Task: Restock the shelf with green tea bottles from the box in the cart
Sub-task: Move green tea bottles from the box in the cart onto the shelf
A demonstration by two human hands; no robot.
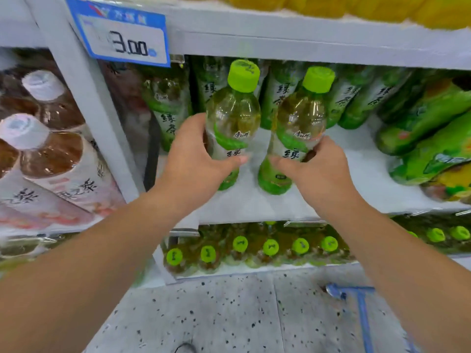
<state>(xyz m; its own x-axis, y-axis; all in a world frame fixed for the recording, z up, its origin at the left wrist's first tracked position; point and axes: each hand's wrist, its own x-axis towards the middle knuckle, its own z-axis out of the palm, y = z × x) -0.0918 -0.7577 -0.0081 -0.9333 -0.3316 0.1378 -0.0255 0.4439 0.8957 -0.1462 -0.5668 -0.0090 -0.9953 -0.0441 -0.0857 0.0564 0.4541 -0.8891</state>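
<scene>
The left green tea bottle (pixel 233 115) is being gripped by the curled left hand (pixel 193 159), the right green tea bottle (pixel 300 123) by the curled right hand (pixel 318 169). Both are being held upright at the middle of the shelf (pixel 356 179), before its back row of bottles (pixel 280 98).

We saw a white shelf (pixel 362 161) carrying a back row of green tea bottles (pixel 351 103), upright against the rear. In front of them stood the left bottle (pixel 233 118) and the right bottle (pixel 299 123), side by side; we could not tell whether their bases touched the board. Green packs (pixel 428 118) lay tilted on its right end. A lower shelf (pixel 254 269) held a row of green-capped bottles (pixel 270 247).
</scene>
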